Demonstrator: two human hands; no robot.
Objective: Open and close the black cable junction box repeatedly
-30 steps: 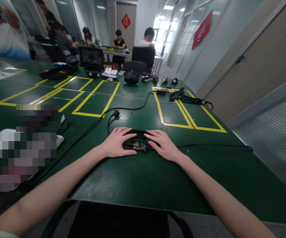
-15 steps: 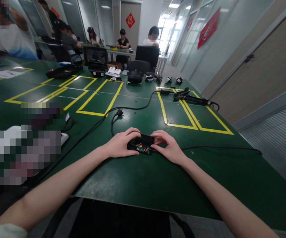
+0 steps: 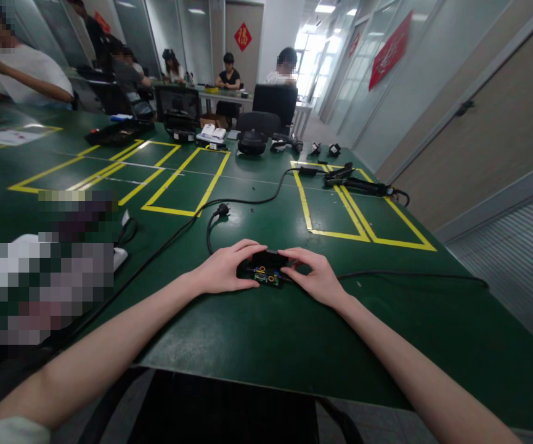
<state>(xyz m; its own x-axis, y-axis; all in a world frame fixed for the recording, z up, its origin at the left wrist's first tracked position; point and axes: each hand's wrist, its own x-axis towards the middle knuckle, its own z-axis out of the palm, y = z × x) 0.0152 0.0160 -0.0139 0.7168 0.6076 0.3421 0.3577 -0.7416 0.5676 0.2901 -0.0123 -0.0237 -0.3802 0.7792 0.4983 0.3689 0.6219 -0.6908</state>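
Note:
A small black power adapter (image 3: 266, 266) lies on the green table (image 3: 257, 345), its case open so that a circuit board with orange parts shows. My left hand (image 3: 223, 269) grips its left end, fingers curled over the top and thumb at the front. My right hand (image 3: 315, 276) grips the right end the same way, fingertips on the black cover. A black cable (image 3: 409, 275) runs from the adapter to the right across the table.
A second black cord with a plug (image 3: 220, 211) lies just beyond my hands. Yellow tape rectangles (image 3: 326, 213) mark the table. Black tools (image 3: 353, 182) lie at the far right and a white device (image 3: 118, 256) at the left. Several people sit at the far tables.
My hands went from lying flat over the adapter to curling round its two ends. The black cover now sits a little further over the board. The camera shifted slightly.

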